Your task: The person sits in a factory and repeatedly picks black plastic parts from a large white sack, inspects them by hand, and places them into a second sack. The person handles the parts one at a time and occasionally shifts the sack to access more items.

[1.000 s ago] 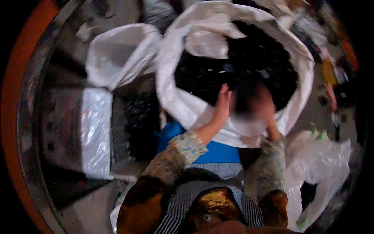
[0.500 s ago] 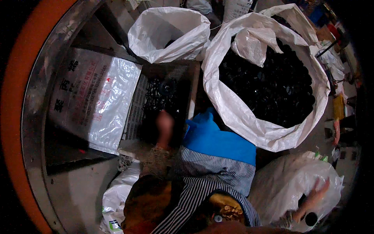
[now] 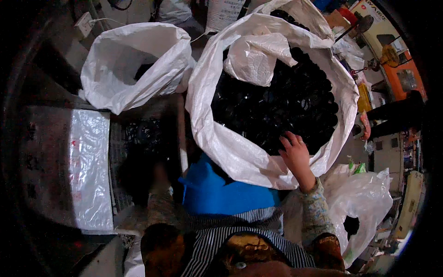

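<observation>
A big white woven sack (image 3: pixel 221 138) stands in front of me, full of small black pieces (image 3: pixel 286 101). My right hand (image 3: pixel 295 154) reaches over the sack's near rim, its fingers spread on the black pieces and nothing visibly in its grasp. My left hand (image 3: pixel 158 179) is blurred and in shadow at the near edge of a dark crate (image 3: pixel 143 138) that holds more black pieces. I cannot tell whether that hand holds anything. A blue object (image 3: pixel 217 194) lies on my lap between the arms.
A second white sack (image 3: pixel 129 69) gapes open at the back left. A box under shiny clear plastic (image 3: pixel 87 166) sits to my left. A thin white plastic bag (image 3: pixel 364 198) lies at the lower right, with cluttered shelves and machines behind it.
My right hand has come up from the plastic bag at the lower right onto the black pieces in the big sack. My left hand has drawn back a little toward me at the crate.
</observation>
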Motion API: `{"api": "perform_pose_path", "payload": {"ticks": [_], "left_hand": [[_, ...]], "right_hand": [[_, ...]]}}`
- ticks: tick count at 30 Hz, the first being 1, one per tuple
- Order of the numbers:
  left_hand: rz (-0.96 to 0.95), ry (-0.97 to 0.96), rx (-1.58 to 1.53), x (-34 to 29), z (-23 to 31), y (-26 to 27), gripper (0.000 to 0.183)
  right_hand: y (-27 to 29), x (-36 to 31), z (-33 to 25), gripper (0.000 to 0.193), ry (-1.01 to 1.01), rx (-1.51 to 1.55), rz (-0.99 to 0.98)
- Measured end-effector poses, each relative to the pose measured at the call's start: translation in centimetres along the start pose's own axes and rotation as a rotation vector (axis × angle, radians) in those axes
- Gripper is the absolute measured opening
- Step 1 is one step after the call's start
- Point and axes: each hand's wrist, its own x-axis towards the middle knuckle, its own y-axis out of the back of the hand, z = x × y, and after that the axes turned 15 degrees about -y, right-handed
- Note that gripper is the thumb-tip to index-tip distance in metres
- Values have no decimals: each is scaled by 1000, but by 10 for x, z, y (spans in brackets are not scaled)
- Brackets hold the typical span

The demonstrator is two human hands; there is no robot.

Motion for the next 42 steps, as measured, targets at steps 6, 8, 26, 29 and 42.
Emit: {"api": "perform_pose_path", "payload": {"ticks": [6,8,26,29,42], "left_hand": [[-32,25,55,15,-13,-7,27],[38,41,61,12,-12,-1,27],[504,-86,-1591,35,376,228,51],[530,7,-1340,50,401,179,53],[276,29,-1579,67,371,160,59]], "right_hand": [[-67,70,-1,44,182,12,97],[-80,79,-6,38,178,9,63],[-49,2,24,22,-277,683,191],[-30,-10,27,23,-319,776,202],[-59,16,5,31,-201,887,46]]}}
